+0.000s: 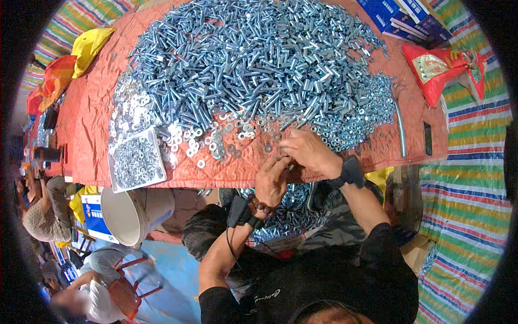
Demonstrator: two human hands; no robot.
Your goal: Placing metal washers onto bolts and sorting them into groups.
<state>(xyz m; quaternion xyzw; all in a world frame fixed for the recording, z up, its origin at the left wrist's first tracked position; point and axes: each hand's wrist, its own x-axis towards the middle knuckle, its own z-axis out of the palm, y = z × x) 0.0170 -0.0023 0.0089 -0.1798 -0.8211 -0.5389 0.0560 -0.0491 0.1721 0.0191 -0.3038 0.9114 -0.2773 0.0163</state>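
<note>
My left hand (271, 182) and my right hand (312, 153) meet at the near edge of the red cloth-covered table (216, 175). Both have bent, closed fingers, and the fingertips nearly touch. What they pinch is too small and too covered to make out. Just beyond my right fingertips lies a metal sleeve (286, 125), at the front of a large heap of bolts and sleeves (253, 65). Flat washers (213, 146) are scattered left of my hands. Nuts (345, 132) are piled to the right of them.
A white tray (163, 171) of small rings sits at the table's front left, above a pale bucket (110, 216). A metal rod (400, 129) and a red bag (431, 70) lie right. Blue boxes (402, 21) stand far right. More hardware (294, 218) lies below the edge.
</note>
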